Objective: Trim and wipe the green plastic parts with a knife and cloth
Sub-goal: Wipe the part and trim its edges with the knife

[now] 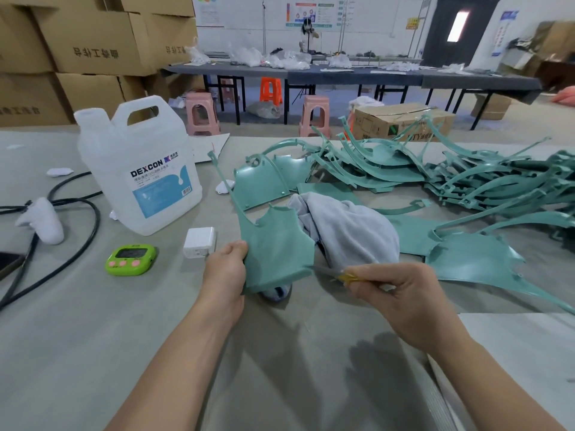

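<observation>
The left thumb and fingers (237,248) curl around the left edge of one green part (277,247), pinching it and holding it upright just above the table (93,353) at centre frame, so the left hand (225,270) is closed on it. To the right, the fingers (368,286) of the right hand (401,295) are folded tightly around a knife (340,276). Its yellow handle peeks out of the grip, and its blurred blade points left to the part's lower right corner; whether the edge is touching the plastic I cannot tell. Behind the part lies the grey cloth (345,225), bunched in a heap, untouched by either hand. Some loose parts (466,262) lie flat around the cloth, apart from the pile (451,172) tangled across the upper right of the frame. Whether those loose ones are finished is not clear from here. At the left stand a white jug (140,169), a green timer (130,259) and a white charger (199,242), with a black cable (77,219) looping past them. I judge the trimming step to be in hand on this one part, with its wiping not yet done. With so large a pile waiting, most of the task appears to lie ahead.
</observation>
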`<action>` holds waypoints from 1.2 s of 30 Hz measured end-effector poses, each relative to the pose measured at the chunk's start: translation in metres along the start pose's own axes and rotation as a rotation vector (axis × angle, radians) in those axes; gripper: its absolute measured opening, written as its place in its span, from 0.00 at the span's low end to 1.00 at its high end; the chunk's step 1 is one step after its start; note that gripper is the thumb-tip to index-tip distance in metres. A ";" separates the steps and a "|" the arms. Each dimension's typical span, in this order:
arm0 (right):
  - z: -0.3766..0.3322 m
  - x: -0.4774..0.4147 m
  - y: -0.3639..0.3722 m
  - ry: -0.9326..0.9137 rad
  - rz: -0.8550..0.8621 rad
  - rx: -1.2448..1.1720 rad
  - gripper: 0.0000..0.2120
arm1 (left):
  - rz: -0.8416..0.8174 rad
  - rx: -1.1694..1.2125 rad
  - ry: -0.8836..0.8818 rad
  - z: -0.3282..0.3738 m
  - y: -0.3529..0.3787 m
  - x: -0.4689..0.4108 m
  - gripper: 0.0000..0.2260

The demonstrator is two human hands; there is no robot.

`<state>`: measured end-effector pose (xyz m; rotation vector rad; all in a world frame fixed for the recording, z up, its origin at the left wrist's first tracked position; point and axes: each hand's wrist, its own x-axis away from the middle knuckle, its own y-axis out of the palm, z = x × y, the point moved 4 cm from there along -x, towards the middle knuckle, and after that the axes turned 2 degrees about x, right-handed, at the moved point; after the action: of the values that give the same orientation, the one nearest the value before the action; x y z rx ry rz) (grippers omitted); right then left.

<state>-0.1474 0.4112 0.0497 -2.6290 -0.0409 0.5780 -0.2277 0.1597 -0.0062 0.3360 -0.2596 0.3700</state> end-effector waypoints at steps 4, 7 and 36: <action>0.003 -0.003 -0.005 0.001 0.090 -0.025 0.18 | 0.001 0.004 -0.012 0.000 -0.001 0.001 0.08; 0.006 -0.004 0.002 -0.030 0.108 -0.007 0.22 | 0.017 0.003 0.008 -0.001 0.000 0.000 0.08; 0.011 -0.001 0.012 0.061 0.020 -0.104 0.19 | -0.013 0.108 0.047 0.004 0.000 0.009 0.06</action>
<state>-0.1534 0.4049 0.0361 -2.7489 -0.0265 0.5146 -0.2202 0.1607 -0.0001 0.4345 -0.1916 0.3794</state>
